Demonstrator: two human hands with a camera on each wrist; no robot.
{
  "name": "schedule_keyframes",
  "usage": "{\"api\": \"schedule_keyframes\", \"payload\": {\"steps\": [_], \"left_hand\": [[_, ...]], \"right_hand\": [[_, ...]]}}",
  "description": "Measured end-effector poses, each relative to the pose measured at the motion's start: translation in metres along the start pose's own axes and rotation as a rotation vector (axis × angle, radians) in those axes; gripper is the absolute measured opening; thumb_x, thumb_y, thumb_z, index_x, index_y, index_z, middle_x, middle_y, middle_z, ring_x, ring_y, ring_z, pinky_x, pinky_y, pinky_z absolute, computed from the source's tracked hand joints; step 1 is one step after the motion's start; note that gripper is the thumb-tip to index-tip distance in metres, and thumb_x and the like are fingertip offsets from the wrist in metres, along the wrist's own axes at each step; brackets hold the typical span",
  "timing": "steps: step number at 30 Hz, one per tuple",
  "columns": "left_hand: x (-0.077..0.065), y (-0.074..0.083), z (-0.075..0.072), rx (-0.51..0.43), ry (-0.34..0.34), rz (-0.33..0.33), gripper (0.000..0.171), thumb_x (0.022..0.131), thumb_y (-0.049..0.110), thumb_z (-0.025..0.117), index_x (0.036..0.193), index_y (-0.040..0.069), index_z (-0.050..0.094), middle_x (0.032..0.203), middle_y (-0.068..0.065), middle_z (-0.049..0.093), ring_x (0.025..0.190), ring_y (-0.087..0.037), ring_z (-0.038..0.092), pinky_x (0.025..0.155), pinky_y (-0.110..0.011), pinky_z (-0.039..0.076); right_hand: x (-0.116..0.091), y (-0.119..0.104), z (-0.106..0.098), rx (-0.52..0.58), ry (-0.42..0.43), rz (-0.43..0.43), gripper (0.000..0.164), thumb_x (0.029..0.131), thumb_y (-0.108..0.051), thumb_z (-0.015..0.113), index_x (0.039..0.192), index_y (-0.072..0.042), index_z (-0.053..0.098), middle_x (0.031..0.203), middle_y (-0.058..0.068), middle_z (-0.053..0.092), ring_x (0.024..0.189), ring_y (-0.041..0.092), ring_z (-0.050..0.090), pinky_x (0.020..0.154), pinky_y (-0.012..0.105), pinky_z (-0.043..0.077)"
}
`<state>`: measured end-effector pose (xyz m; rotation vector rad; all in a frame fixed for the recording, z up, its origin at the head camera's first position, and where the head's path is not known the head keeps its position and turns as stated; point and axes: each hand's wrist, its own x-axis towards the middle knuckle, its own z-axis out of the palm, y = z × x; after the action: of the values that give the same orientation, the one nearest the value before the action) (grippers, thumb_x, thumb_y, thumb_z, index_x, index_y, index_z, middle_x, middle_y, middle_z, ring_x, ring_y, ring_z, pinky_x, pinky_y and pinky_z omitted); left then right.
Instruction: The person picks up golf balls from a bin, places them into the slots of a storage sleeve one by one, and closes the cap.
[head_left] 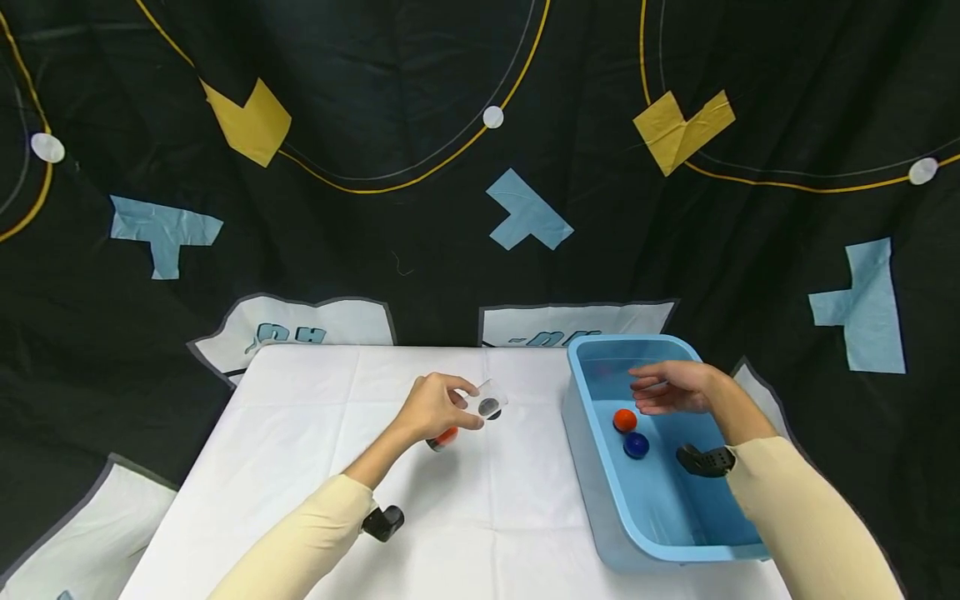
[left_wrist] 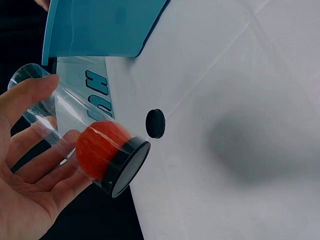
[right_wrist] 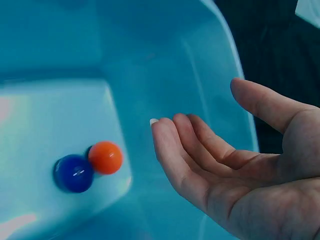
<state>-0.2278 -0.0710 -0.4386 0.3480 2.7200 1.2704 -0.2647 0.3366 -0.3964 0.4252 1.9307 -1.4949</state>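
My left hand (head_left: 435,407) grips a clear plastic tube (left_wrist: 75,104) above the table, thumb on one side and fingers on the other. Inside it a red-orange ball (left_wrist: 100,147) lies against the end with the black-rimmed cap (left_wrist: 125,167); the tube's other end points away from me. A loose black cap (left_wrist: 156,123) is on the table beyond the tube. Over the blue bin (head_left: 588,467), my right hand (head_left: 671,387) is empty, its fingers slightly bent. Below that hand, an orange ball (right_wrist: 105,157) and a dark blue ball (right_wrist: 74,173) sit side by side on the bin's floor.
A white cloth covers the table (head_left: 300,467); the bin takes up its right side. Behind hangs a black curtain (head_left: 420,258) with yellow and light blue tape shapes. Each wrist carries a black camera band (head_left: 705,460).
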Motion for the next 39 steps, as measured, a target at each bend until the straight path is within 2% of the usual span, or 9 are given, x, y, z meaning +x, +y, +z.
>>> {"api": "schedule_keyframes", "payload": {"steps": [7, 15, 23, 29, 35, 39], "left_hand": [[-0.001, -0.002, -0.001, 0.0, 0.011, -0.001, 0.038, 0.066, 0.023, 0.094, 0.101, 0.017, 0.08, 0.084, -0.001, 0.076, 0.082, -0.014, 0.069, 0.071, -0.03, 0.056], [-0.001, -0.003, -0.001, 0.003, 0.012, 0.0, 0.038, 0.066, 0.023, 0.094, 0.101, 0.017, 0.08, 0.084, -0.001, 0.075, 0.081, -0.015, 0.069, 0.071, -0.03, 0.056], [-0.002, -0.004, -0.001, -0.004, 0.015, 0.006, 0.039, 0.066, 0.022, 0.094, 0.101, 0.016, 0.08, 0.083, -0.002, 0.076, 0.08, -0.015, 0.069, 0.07, -0.031, 0.056], [-0.003, -0.004, -0.001, -0.018, -0.004, 0.004, 0.04, 0.067, 0.022, 0.094, 0.103, 0.016, 0.079, 0.092, -0.012, 0.077, 0.083, -0.018, 0.07, 0.072, -0.032, 0.057], [-0.004, -0.005, -0.001, -0.006, -0.002, -0.002, 0.041, 0.067, 0.022, 0.093, 0.104, 0.015, 0.079, 0.093, -0.014, 0.077, 0.083, -0.018, 0.071, 0.074, -0.034, 0.058], [-0.005, -0.007, -0.001, 0.003, -0.013, -0.001, 0.042, 0.067, 0.023, 0.093, 0.105, 0.013, 0.079, 0.09, -0.01, 0.077, 0.082, -0.017, 0.07, 0.074, -0.034, 0.058]], "right_hand": [[0.012, 0.032, -0.009, 0.108, -0.006, 0.069, 0.061, 0.106, -0.028, 0.052, 0.145, 0.014, 0.033, 0.095, 0.013, 0.066, 0.084, 0.02, 0.073, 0.095, 0.038, 0.057], [0.018, 0.061, -0.012, 0.231, 0.01, 0.149, 0.056, 0.107, -0.025, 0.051, 0.141, 0.016, 0.034, 0.099, 0.018, 0.062, 0.087, 0.024, 0.074, 0.098, 0.038, 0.054], [0.02, 0.073, -0.012, 0.228, 0.044, 0.188, 0.055, 0.106, -0.024, 0.052, 0.139, 0.016, 0.034, 0.103, 0.021, 0.061, 0.087, 0.025, 0.074, 0.099, 0.037, 0.054], [0.023, 0.082, -0.011, 0.183, 0.067, 0.221, 0.061, 0.106, -0.025, 0.049, 0.143, 0.018, 0.028, 0.112, 0.027, 0.057, 0.086, 0.024, 0.072, 0.098, 0.036, 0.056], [0.03, 0.091, -0.012, 0.171, 0.071, 0.205, 0.059, 0.106, -0.025, 0.05, 0.142, 0.017, 0.031, 0.108, 0.024, 0.057, 0.087, 0.025, 0.069, 0.099, 0.037, 0.055], [0.035, 0.095, -0.012, 0.169, 0.074, 0.193, 0.055, 0.106, -0.023, 0.049, 0.14, 0.017, 0.033, 0.106, 0.024, 0.056, 0.087, 0.025, 0.066, 0.099, 0.039, 0.055]]}}
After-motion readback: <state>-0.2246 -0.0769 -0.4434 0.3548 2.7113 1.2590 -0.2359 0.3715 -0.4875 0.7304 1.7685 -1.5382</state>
